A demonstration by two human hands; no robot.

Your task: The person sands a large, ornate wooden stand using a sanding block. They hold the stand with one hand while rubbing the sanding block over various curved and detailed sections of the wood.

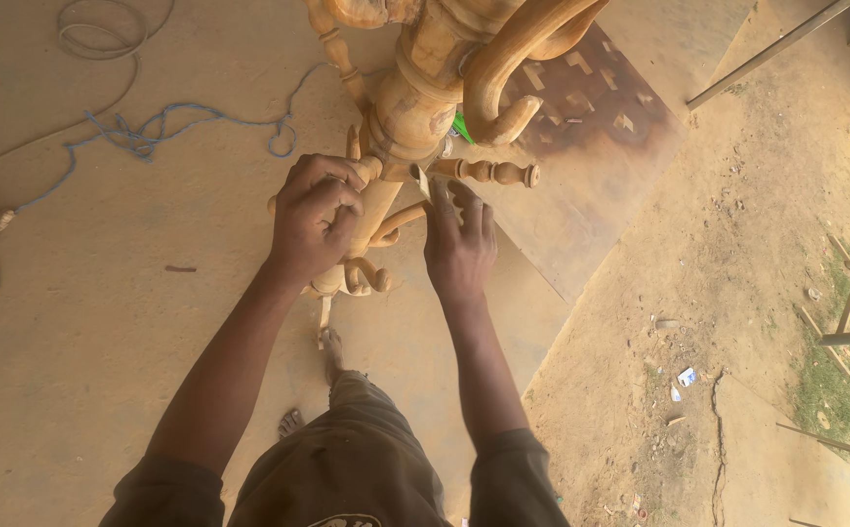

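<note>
The stand [415, 107], a turned wooden post with curved hooks and small pegs, rises toward the camera from the dusty floor [74, 322], filling the frame from centre to 12 o'clock. The left hand [316, 217] is curled tight around the post where a peg leaves it, fingers folded over, thumb side up. The right hand [458, 239] lies flatter, fingers nearly straight and pointing to 12 o'clock, pinching a small pale scrap [422, 182], perhaps sandpaper, against the post just below the horizontal peg [488, 173]. I cannot tell how firm that pinch is.

The stand looks like solid hardwood: stiff, fairly heavy and top-heavy with the big hook [503, 78] at 1 o'clock. The dusty, sanded surface may be slick. The thin pegs and curled lower arms [371, 278] look the most breakable parts; the thick post is likely the safest grip, as the left hand has it.

At 10 o'clock a blue cord [152, 127] trails over the floor. At 2 o'clock lies a dark board [591, 146] with pale marks. A bare foot [330, 344] shows at 6 o'clock, below the hands.
</note>
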